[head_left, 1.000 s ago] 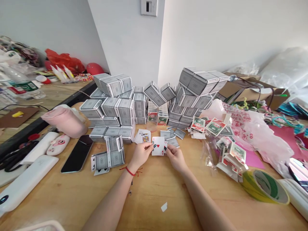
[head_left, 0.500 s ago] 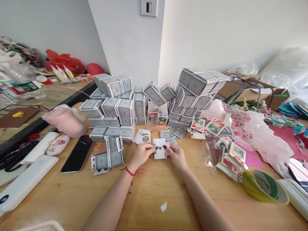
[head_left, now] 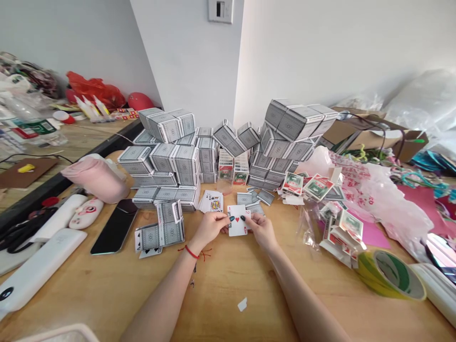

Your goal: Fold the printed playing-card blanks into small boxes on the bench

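Playing cards [head_left: 237, 228] are held face toward me above the table, an ace of hearts in front and part of another red card showing at its right. My left hand [head_left: 213, 228], with a red cord at the wrist, pinches their left edge. On the right side, my right hand [head_left: 262, 230] grips them with the thumb on the face. Just behind lie loose face-down cards [head_left: 264, 197] and a face-up pile [head_left: 213, 203] with a king of clubs on top. A folded card piece [head_left: 170, 225] with a grey-patterned back rests left of my left hand.
Stacked grey-patterned card blocks [head_left: 176, 164] line the back. A phone [head_left: 114, 227] and a white device [head_left: 42, 270] lie left. Opened card boxes [head_left: 344, 232], a plastic bag [head_left: 377, 199] and a tape roll [head_left: 392, 274] sit right. A paper scrap [head_left: 242, 304] is in front.
My right thumb has slid slightly left across the front card. Otherwise both hands and the cards stay nearly in place.
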A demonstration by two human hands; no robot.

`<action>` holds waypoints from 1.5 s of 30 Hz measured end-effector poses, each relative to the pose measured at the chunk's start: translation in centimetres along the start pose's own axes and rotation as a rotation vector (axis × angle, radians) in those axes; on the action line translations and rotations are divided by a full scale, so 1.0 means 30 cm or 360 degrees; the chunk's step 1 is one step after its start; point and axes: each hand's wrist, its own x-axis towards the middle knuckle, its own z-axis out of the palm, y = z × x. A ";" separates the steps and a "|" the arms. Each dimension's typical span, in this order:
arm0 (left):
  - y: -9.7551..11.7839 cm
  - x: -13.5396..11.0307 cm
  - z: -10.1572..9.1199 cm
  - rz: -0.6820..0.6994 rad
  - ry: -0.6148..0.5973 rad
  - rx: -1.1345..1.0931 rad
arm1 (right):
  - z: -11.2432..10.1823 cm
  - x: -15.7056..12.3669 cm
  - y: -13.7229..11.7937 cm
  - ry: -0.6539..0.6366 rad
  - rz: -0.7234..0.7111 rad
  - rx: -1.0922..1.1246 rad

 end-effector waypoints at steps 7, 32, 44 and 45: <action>0.013 -0.003 0.005 0.0043 -0.0050 -0.0038 | 0.003 -0.002 0.004 0.0072 -0.0023 -0.0031; 0.016 -0.014 0.033 0.0043 0.0076 0.0170 | 0.006 -0.003 -0.020 0.0245 -0.0182 0.0025; 0.000 -0.023 0.065 0.0140 0.0282 0.0348 | -0.001 0.001 -0.011 0.0286 -0.0234 0.0017; 0.000 -0.023 0.066 0.0140 0.0285 0.0343 | -0.001 0.002 -0.010 0.0291 -0.0230 0.0007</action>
